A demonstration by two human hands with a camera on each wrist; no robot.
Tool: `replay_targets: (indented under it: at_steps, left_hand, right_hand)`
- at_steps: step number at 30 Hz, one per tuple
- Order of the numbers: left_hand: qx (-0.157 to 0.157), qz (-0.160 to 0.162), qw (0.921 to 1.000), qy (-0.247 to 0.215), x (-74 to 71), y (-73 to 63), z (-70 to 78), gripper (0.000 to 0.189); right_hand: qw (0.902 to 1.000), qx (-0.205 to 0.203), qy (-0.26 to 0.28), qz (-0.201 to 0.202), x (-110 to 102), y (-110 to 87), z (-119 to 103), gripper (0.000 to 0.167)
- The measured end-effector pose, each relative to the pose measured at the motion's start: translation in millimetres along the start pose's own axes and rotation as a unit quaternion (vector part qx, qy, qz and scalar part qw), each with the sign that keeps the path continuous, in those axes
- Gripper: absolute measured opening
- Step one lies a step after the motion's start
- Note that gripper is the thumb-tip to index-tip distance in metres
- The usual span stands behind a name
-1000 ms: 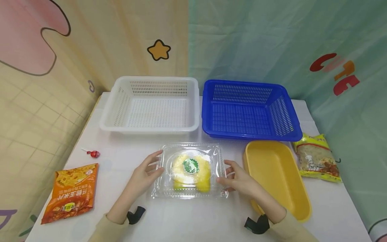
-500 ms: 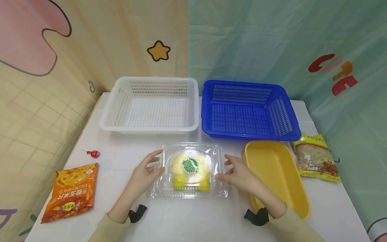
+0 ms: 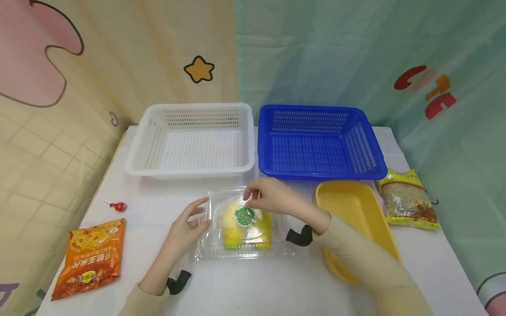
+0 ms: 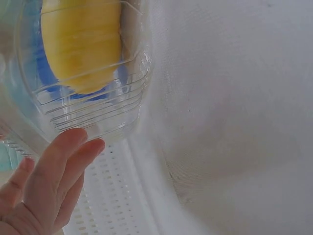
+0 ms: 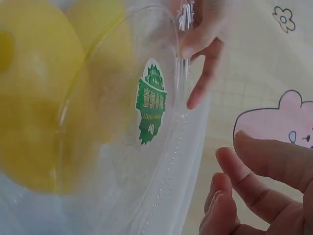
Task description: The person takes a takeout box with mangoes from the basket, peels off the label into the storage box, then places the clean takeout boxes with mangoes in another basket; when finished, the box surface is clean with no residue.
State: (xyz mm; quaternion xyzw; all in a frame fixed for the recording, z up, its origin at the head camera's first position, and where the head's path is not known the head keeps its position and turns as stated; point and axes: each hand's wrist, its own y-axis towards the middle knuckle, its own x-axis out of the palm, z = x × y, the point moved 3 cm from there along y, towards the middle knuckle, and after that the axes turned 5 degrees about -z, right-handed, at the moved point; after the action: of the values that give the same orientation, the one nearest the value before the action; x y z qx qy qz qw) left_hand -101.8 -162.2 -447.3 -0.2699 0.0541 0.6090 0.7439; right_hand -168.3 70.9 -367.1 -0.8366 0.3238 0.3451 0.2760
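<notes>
A clear plastic clamshell container [image 3: 205,251] with a green-and-white sticker [image 3: 245,217] on its lid is in front of me. Inside are rounded yellow pieces [image 3: 233,235], which look smooth and plump in the right wrist view. At the container's left edge my left hand [image 3: 186,231] grips it between thumb and fingers; in the left wrist view its fingertips touch the ribbed side. Over the lid's upper right part is my right hand [image 3: 274,196], loosely curled, fingertips just above the sticker. In the right wrist view this right hand [image 5: 264,191] shows thumb and fingers apart with nothing between them.
A white basket [image 3: 189,171] and a blue basket [image 3: 322,175] stand at the back. The yellow bin [image 3: 352,206] sits right, beside a yellow food bag [image 3: 409,202]. Left lie a red lollipop [image 3: 119,206] and an orange snack bag [image 3: 88,254].
My right hand has left the container's right edge and moved left and up over the lid. The left hand stays at the left edge. The head view has shifted slightly.
</notes>
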Motion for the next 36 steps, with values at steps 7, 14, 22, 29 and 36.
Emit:
replay_targets:
  at_steps: [7,14,22,29,36]
  left_hand:
    - [0.003,-0.002,1.0000,-0.006,0.5,0.4,-0.5,0.061]
    - [0.006,-0.001,0.9999,-0.013,1.8,0.6,0.7,0.061]
    - [0.006,0.006,0.9999,-0.005,2.0,-0.4,1.8,0.061]
    - [0.006,0.007,1.0000,-0.001,1.4,-1.1,2.7,0.061]
    - [0.009,0.006,0.9999,-0.002,1.0,-1.1,2.6,0.061]
  right_hand:
    - [0.9942,0.010,-0.055,-0.092,12,30.2,-11,0.005]
    - [0.9907,0.022,-0.084,-0.105,20,36.4,-14,0.007]
    - [0.9895,0.022,-0.104,-0.098,24,37.6,-13,0.009]
    - [0.9900,0.015,-0.106,-0.092,25,37.4,-13,0.012]
    - [0.9916,0.006,-0.089,-0.094,25,38.1,-12,0.014]
